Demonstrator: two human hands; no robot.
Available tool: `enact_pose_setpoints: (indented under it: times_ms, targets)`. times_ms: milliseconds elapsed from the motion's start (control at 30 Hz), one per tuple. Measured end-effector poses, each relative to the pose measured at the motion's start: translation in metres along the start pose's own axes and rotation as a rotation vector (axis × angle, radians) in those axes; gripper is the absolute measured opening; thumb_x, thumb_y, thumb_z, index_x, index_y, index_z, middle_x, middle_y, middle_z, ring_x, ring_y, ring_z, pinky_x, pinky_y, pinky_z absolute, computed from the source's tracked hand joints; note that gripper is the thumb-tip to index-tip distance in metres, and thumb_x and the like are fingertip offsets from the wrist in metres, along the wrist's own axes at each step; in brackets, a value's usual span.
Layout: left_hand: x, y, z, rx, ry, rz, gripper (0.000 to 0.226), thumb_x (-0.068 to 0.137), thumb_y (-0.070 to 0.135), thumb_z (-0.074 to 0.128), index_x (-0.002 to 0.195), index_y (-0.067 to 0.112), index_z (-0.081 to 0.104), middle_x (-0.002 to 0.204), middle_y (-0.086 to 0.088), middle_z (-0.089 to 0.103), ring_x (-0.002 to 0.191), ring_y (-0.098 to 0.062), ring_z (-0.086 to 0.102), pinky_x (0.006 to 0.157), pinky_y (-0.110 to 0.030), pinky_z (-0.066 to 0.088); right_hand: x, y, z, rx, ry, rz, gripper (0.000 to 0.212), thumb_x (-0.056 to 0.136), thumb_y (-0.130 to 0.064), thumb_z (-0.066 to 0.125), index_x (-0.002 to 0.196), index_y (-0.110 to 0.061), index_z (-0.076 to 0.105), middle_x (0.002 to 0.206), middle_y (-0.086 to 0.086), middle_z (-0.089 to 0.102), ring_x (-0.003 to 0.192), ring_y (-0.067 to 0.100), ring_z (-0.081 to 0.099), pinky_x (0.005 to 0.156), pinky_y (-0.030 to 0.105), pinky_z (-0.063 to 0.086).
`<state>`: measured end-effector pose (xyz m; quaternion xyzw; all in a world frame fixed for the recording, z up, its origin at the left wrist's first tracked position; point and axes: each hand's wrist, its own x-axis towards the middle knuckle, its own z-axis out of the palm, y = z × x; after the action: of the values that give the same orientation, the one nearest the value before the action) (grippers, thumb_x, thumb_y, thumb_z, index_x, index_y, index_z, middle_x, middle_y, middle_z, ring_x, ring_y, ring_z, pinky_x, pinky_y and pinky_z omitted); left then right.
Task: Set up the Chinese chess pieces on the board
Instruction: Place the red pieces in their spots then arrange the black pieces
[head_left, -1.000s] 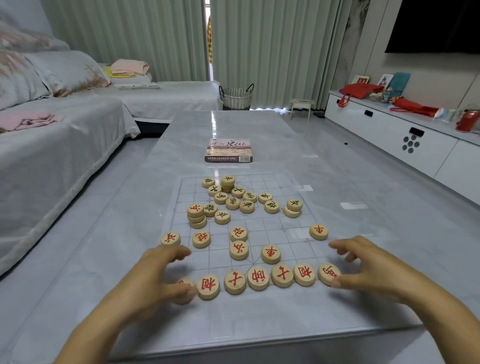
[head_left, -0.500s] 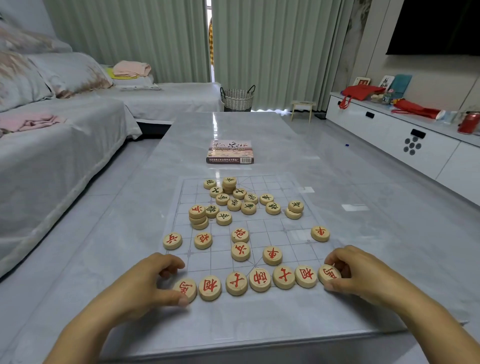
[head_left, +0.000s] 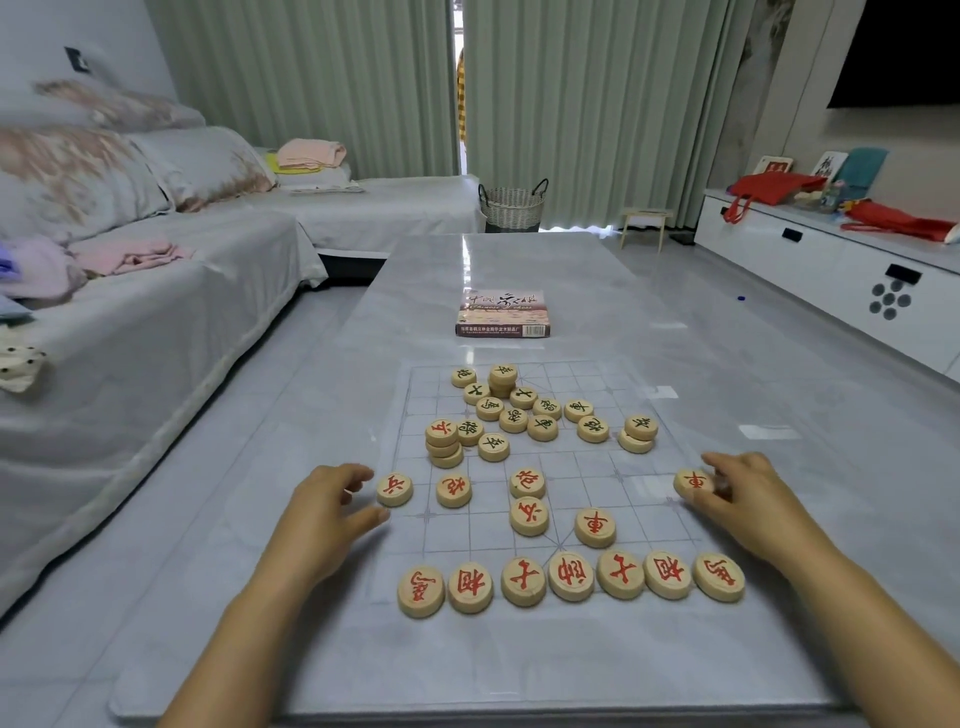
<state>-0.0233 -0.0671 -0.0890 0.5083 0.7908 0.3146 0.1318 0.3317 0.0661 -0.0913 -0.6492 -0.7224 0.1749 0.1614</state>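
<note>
A clear gridded board (head_left: 636, 470) lies on the grey marble table. Seven red-lettered wooden pieces form a row (head_left: 571, 577) along its near edge. Loose red pieces lie in the near half, among them a soldier (head_left: 395, 488) at the left edge and a chariot (head_left: 692, 480) at the right edge. Black-lettered pieces (head_left: 540, 415) are heaped in the far half, beside a short stack of red ones (head_left: 442, 441). My left hand (head_left: 327, 514) hovers by the soldier, fingers loosely curled and holding nothing. My right hand (head_left: 748, 499) pinches the right-edge chariot.
The chess box (head_left: 503, 312) lies on the table beyond the board. A grey sofa (head_left: 130, 312) with folded clothes runs along the left. At the right stands a white cabinet (head_left: 831, 270) with red bags. A wicker basket (head_left: 511, 205) sits by the curtains.
Both hands left the end pieces of the near row and moved forward. The left went to the soldier at the left edge, the right to the chariot at the right edge.
</note>
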Motion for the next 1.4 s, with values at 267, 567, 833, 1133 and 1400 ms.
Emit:
enact_pose_setpoints:
  times_ms: [267, 567, 833, 1133, 1400]
  targets:
    - [0.014, 0.001, 0.011, 0.171, -0.133, 0.113, 0.047, 0.085, 0.032, 0.061, 0.129, 0.021, 0.049, 0.123, -0.001, 0.050, 0.115, -0.021, 0.042, 0.100, -0.033, 0.037, -0.003, 0.007, -0.005, -0.020, -0.071, -0.050, 0.038, 0.085, -0.036, 0.061, 0.118, -0.017, 0.057, 0.101, -0.001, 0.046, 0.088, 0.015, 0.049, 0.078, 0.026, 0.038]
    - [-0.041, -0.011, -0.023, 0.087, -0.310, 0.051, 0.032, 0.068, 0.031, 0.078, 0.086, 0.035, 0.052, 0.092, 0.009, 0.053, 0.082, -0.009, 0.055, 0.073, -0.020, 0.046, -0.047, 0.042, -0.032, 0.047, -0.166, -0.140, 0.075, 0.024, -0.096, 0.045, 0.083, -0.052, 0.059, 0.092, -0.005, 0.055, 0.087, 0.012, 0.055, 0.078, 0.019, 0.043]
    - [-0.057, -0.010, -0.026, 0.052, -0.321, 0.100, 0.035, 0.073, 0.025, 0.076, 0.095, 0.036, 0.051, 0.094, 0.017, 0.047, 0.084, -0.005, 0.052, 0.074, -0.014, 0.042, -0.047, 0.061, -0.022, 0.158, -0.095, -0.172, 0.066, 0.021, -0.100, 0.038, 0.084, -0.083, 0.039, 0.095, -0.007, 0.056, 0.097, -0.008, 0.047, 0.077, 0.003, 0.038]
    - [-0.053, -0.015, -0.026, 0.074, -0.268, 0.093, 0.031, 0.075, 0.032, 0.073, 0.097, 0.036, 0.053, 0.096, 0.013, 0.052, 0.085, -0.005, 0.053, 0.071, -0.014, 0.042, -0.049, 0.054, -0.024, 0.179, -0.085, -0.204, 0.072, 0.017, -0.099, 0.040, 0.085, -0.076, 0.044, 0.091, -0.006, 0.059, 0.093, -0.004, 0.051, 0.080, 0.014, 0.041]
    - [-0.023, -0.005, -0.006, 0.116, -0.030, -0.047, 0.033, 0.079, 0.036, 0.068, 0.107, 0.023, 0.055, 0.089, 0.002, 0.050, 0.075, -0.013, 0.051, 0.059, -0.021, 0.035, -0.049, 0.053, -0.024, 0.143, -0.117, -0.190, 0.079, 0.014, -0.099, 0.038, 0.089, -0.075, 0.041, 0.091, -0.006, 0.057, 0.094, -0.007, 0.049, 0.079, 0.014, 0.041]
